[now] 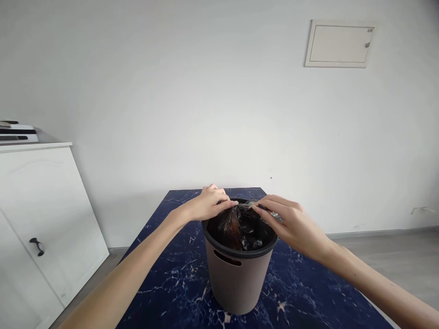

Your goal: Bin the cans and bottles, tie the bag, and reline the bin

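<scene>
Round bin (236,278), taupe-grey plastic with a matte, smooth wall tapering slightly toward the base, stands upright on the table (302,297), near its middle. A slot-shaped handle cutout sits just below the black rim ring (219,246). Inside the bin: a black bin bag (242,226), thin glossy film, heavily crinkled, with a brownish translucent patch where light passes through on its left side. The bag mouth is gathered into a bunch above the bin opening, roughly at rim height; contents of the bag cannot be told. Left hand (209,204) comes in from the left over the rim, fingers curled, fingertips pinching the gathered film at the bunch. Right hand (291,224) comes in from the right, fingers extended and closed on a twisted strand of the same film, which shows a silvery sheen between the fingers. The two sets of fingertips sit just beside each other over the bin's centre. Table surface: dark blue, polished, with white and pale-gold marble veining. Left of the table, a white cabinet (41,219) with a dark handle; wall behind is plain white, with a flat rectangular panel (339,44) high on the right.
</scene>
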Action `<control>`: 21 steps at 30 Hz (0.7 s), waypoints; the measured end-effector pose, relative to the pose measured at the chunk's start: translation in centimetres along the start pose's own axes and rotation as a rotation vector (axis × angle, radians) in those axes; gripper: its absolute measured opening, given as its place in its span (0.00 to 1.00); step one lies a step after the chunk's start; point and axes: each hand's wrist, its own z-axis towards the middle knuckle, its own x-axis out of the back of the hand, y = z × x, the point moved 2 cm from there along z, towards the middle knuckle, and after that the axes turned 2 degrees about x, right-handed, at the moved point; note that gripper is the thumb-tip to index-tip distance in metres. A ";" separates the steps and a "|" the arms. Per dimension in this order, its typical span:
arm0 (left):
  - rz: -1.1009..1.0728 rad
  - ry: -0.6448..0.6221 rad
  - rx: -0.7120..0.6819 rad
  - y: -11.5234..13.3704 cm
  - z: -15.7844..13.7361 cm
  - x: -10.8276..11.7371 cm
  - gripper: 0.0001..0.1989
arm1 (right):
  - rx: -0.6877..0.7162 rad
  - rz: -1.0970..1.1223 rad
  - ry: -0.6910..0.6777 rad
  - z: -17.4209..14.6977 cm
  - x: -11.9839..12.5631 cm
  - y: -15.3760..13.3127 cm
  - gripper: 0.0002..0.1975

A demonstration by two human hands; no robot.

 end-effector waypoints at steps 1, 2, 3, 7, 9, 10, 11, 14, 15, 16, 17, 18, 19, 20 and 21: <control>0.013 0.007 -0.001 -0.2 0.0 0.0 0.28 | -0.002 -0.003 -0.001 0.0 0.0 0.0 0.14; 0.021 0.019 -0.005 -0.3 0.0 0.1 0.29 | -0.004 -0.005 -0.002 0.0 0.1 0.0 0.14; 0.022 0.032 -0.012 -0.4 0.0 0.1 0.29 | -0.006 -0.005 -0.003 0.0 0.0 0.0 0.14; -0.040 0.114 -0.005 -0.4 -0.3 0.6 0.26 | 0.015 -0.023 -0.001 -0.2 -0.2 0.2 0.15; -0.090 0.163 0.031 -0.2 -0.6 0.9 0.25 | 0.029 -0.038 0.007 -0.4 -0.3 0.3 0.15; -0.110 0.186 0.044 0.0 -0.7 1.1 0.25 | 0.029 -0.035 0.012 -0.5 -0.4 0.4 0.15; -0.122 0.209 0.049 0.1 -0.7 1.3 0.24 | 0.024 -0.025 0.021 -0.6 -0.4 0.4 0.15; -0.073 0.303 0.018 0.6 -1.1 1.8 0.22 | 0.004 0.005 0.075 -0.9 -0.1 0.0 0.14; -0.040 0.332 -0.004 0.8 -1.2 1.9 0.21 | -0.002 0.002 0.095 -1.0 0.0 -0.2 0.13; -0.007 0.352 -0.028 0.8 -1.4 2.0 0.21 | -0.010 -0.008 0.114 -1.1 0.1 -0.4 0.13; 0.023 0.362 -0.048 0.9 -1.5 2.0 0.22 | -0.025 -0.019 0.124 -1.3 0.3 -0.6 0.13; 0.050 0.367 -0.063 0.9 -1.7 1.9 0.22 | -0.045 -0.028 0.122 -1.5 0.4 -0.8 0.15; 0.068 0.369 -0.069 0.8 -1.9 1.9 0.22 | -0.067 -0.034 0.109 -1.7 0.5 -0.9 0.17; 0.078 0.367 -0.069 0.6 -2.1 1.8 0.22 | -0.087 -0.040 0.086 -2.0 0.6 -0.9 0.19; 0.082 0.361 -0.065 0.4 -2.3 1.6 0.22 | -0.104 -0.047 0.060 -2.2 0.7 -0.9 0.20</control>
